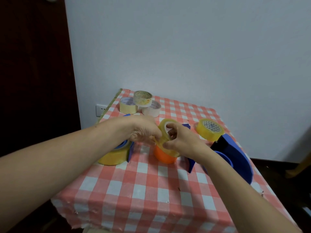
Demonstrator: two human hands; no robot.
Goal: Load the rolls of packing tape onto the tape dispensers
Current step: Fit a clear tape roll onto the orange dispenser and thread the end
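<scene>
A clear yellowish tape roll [165,127] is held tilted above the orange hub [164,156] of a blue dispenser [191,163] at the table's middle. My right hand [183,142] grips the roll, one finger hooked through its core. My left hand [144,129] pinches the loose tape end at the roll's lower left. A second blue dispenser [235,156] lies empty on the right. On the left, a third dispenser [130,151] carries a yellow roll [113,156], partly hidden by my left forearm.
The table has a red-and-white checked cloth [151,190]. A spare yellow roll [209,129] lies at the right rear. Three thin, nearly used-up rolls [139,105] are stacked at the back left corner. A white wall stands close behind, with a socket [101,110] low down.
</scene>
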